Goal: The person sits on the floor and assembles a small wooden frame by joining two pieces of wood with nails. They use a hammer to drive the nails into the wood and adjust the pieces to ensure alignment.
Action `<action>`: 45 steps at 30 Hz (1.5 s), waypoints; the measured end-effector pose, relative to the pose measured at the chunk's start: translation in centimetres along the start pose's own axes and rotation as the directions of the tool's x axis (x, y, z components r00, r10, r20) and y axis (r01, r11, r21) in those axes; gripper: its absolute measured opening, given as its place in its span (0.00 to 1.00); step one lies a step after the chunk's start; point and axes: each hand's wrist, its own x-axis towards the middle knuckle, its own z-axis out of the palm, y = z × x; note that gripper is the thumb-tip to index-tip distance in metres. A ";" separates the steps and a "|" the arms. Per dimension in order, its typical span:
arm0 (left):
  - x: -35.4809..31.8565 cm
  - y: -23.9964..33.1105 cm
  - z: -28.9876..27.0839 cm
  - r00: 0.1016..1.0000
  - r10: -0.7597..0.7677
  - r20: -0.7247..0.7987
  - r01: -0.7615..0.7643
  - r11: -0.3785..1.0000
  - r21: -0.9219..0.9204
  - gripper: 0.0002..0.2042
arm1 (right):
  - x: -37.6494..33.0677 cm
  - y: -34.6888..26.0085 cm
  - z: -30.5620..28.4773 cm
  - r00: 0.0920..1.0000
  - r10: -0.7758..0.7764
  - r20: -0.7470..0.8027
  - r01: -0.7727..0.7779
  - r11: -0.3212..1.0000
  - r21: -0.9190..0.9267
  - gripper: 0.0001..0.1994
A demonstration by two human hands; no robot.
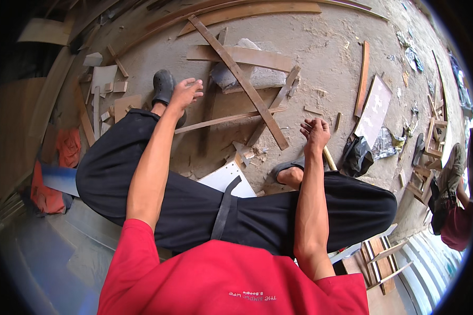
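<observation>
Use the diagonal plank [238, 76] as landmark. Left of it: left hand [187, 93], fingers loosely bent, nothing visibly held. Keep palm low and fingertips off edges; possible splinters. Nearer than left hand, running across to the plank's near half: thin strip [210, 124]. Probably whippy; best gripped near mid-length. Across the plank's far half: curved board [210, 53]. Behind that half: plastic-wrapped block [227, 80]. Before shifting the plank, check for snags on both; better lifted than dragged. Right of its near half: short board [287, 87], crossing close; watch for pinched fingers. Farther right, apart from the plank: right hand [315, 134], fingers curled; cannot tell if pinching anything small. Best paired with left, one hand per end.
</observation>
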 end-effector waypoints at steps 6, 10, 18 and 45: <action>-0.4 -1.4 1.2 0.996 0.048 0.072 -0.057 0.992 0.116 0.30 | -0.8 0.7 1.5 0.975 0.105 0.193 -0.074 0.984 -0.165 0.14; -0.1 -3.2 6.0 0.962 0.140 0.236 -0.196 0.953 0.232 0.33 | -3.0 -0.5 2.6 0.914 0.263 0.309 -0.080 0.862 -0.500 0.18; -1.1 -3.3 12.8 0.947 0.086 0.310 -0.132 0.983 0.129 0.33 | -2.8 0.4 1.2 0.883 0.216 0.417 0.112 0.765 -0.635 0.18; -6.7 1.3 16.0 0.691 0.633 0.349 -0.721 0.639 0.268 0.09 | -5.1 -3.1 7.3 0.676 -0.408 0.614 0.722 0.535 -0.440 0.13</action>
